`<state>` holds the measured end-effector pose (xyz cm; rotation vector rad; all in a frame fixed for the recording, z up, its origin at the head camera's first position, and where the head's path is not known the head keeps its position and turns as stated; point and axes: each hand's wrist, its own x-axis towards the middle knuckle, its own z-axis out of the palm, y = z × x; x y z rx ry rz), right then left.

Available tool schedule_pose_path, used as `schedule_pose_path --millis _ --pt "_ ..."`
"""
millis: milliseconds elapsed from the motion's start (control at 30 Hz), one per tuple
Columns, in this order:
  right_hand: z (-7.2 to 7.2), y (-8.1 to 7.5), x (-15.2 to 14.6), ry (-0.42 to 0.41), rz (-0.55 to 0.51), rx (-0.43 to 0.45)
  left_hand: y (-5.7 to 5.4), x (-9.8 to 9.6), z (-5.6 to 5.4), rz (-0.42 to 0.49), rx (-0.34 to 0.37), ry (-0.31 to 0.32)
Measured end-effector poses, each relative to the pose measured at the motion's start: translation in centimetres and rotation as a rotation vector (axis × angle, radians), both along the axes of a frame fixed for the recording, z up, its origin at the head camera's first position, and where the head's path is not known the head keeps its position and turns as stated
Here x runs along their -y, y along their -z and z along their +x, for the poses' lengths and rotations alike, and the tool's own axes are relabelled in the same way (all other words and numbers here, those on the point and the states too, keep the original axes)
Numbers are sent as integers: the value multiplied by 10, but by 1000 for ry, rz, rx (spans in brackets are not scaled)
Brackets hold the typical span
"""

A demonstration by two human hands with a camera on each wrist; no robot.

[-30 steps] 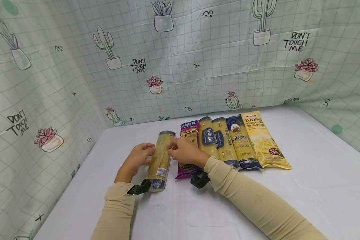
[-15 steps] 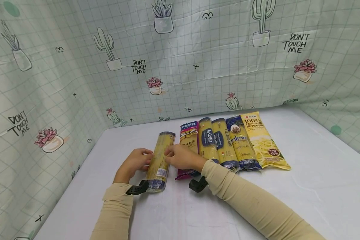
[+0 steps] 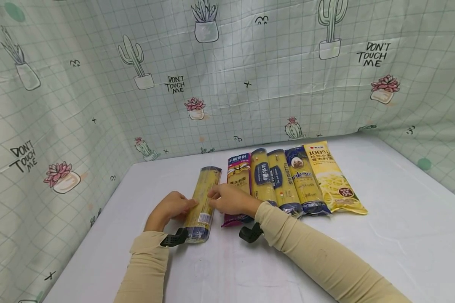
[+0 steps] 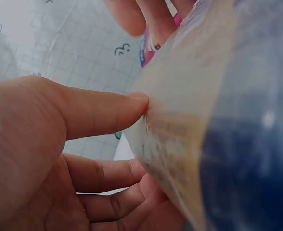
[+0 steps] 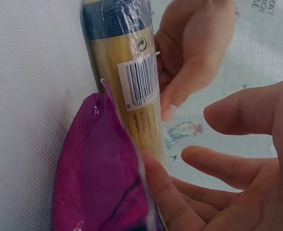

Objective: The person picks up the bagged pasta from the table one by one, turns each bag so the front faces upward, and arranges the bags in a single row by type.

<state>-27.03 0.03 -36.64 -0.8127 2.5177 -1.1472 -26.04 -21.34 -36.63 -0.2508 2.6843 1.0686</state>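
A clear pack of spaghetti (image 3: 208, 178) with dark blue ends and a barcode lies on the table, its length running away from me. My left hand (image 3: 172, 206) holds its left edge. In the left wrist view the thumb presses on the wrapper (image 4: 180, 110) while the fingers reach below the edge. My right hand (image 3: 231, 199) is at the pack's right side. The right wrist view shows its thumb and forefinger spread apart, with lower fingers close by the pack, partly hidden behind a purple pasta bag (image 5: 103, 163).
To the right, side by side, lie the purple bag (image 3: 239, 168), two blue-labelled spaghetti packs (image 3: 263, 172) (image 3: 282, 179), another blue-and-yellow pack (image 3: 307, 181) and a yellow pasta bag (image 3: 333, 179). A cactus-print curtain (image 3: 227, 84) stands behind the white table (image 3: 250, 269).
My left thumb has come over onto the spaghetti pack, and that hand has moved slightly nearer me. The right hand has shifted a little toward me. The packs lie as before.
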Motion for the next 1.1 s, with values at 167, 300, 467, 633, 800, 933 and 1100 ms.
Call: schedule_pose_path --millis 167,300,467,633,800,933,1100 --pt "0 0 0 11 28 -15 2 0 -1 -6 13 -8" --pt "-1 1 1 13 19 -6 3 1 -1 35 17 6" --pt "-2 2 1 13 -2 14 3 3 -1 74 25 65" --pt "-2 2 1 12 -22 39 0 2 0 156 26 121" --pt "-2 2 0 17 -31 45 -2 0 0 228 16 125" --pt "-2 2 0 23 -29 47 -1 -1 -1 241 1 102" --pt "-2 2 1 31 -43 49 1 0 -3 253 -33 72"
